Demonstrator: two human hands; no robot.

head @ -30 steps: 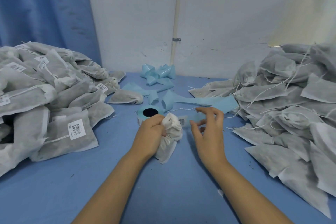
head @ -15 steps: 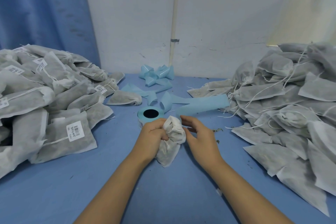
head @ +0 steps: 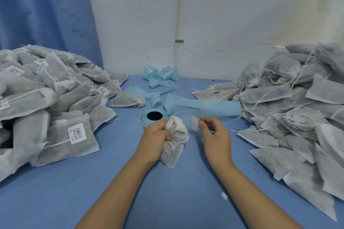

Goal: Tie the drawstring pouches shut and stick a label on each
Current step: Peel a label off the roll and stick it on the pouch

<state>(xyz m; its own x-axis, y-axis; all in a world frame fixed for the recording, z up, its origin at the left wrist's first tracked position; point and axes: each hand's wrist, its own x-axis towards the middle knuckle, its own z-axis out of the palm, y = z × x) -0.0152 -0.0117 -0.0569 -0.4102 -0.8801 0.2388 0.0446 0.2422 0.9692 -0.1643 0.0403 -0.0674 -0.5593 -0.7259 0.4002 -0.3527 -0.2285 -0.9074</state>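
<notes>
Two hands work at the middle of the blue counter [head: 115, 188]. Left hand [head: 157, 138]: grip closed round the gathered neck of a white non-woven drawstring pouch [head: 175, 147], its lower end on the counter. Right hand [head: 216, 136]: fingertip grip pinching a small white label [head: 195, 125] at the pouch's 2 o'clock. Pale-blue label roll [head: 144, 117]: 12 o'clock. Heap of labelled pouches [head: 46, 108]: 9 o'clock. Heap of unlabelled pouches [head: 297, 109]: 3 o'clock.

Blue curtain [head: 42, 15] hangs left of white pipe [head: 179, 15].
</notes>
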